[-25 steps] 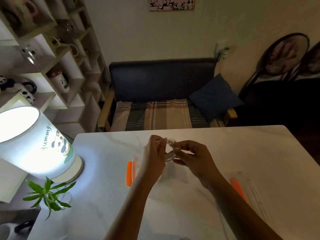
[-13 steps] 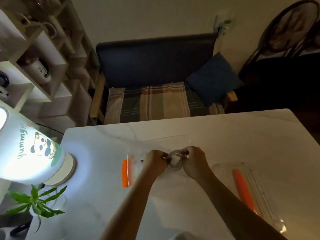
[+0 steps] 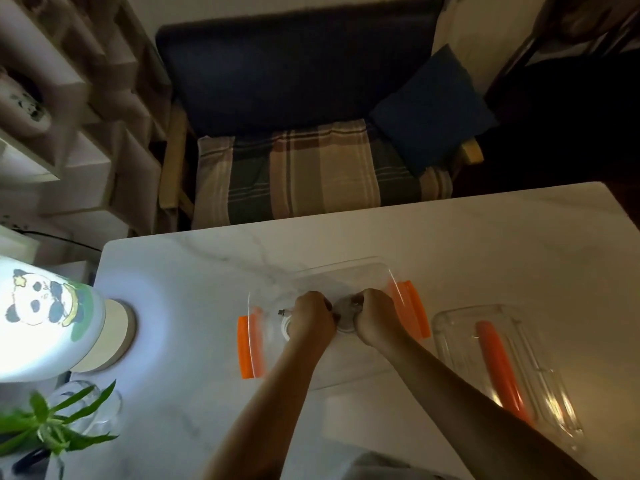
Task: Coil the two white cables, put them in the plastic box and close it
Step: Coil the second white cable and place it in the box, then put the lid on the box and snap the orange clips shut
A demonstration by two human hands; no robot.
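A clear plastic box (image 3: 346, 271) with orange side latches (image 3: 246, 344) stands open in the middle of the white marble table (image 3: 485, 237). Both hands are down inside it. My left hand (image 3: 310, 318) and my right hand (image 3: 375, 317) pinch a small coiled white cable (image 3: 344, 315) between them, low over the box floor. Another white coil (image 3: 285, 323) with a plug end pointing left lies in the box, just left of my left hand and partly hidden by it. The clear lid (image 3: 505, 372) with an orange strip lies on the table to the right.
A lit panda lamp (image 3: 45, 320) stands at the table's left edge, with a green plant in a glass (image 3: 69, 420) in front of it. Beyond the far edge is a dark sofa (image 3: 294, 98) with a plaid cushion. Shelves (image 3: 69, 116) stand at the left.
The hands have gone down from above the table into the box, carrying the coil. The view has tilted downward, so the lid shows more fully.
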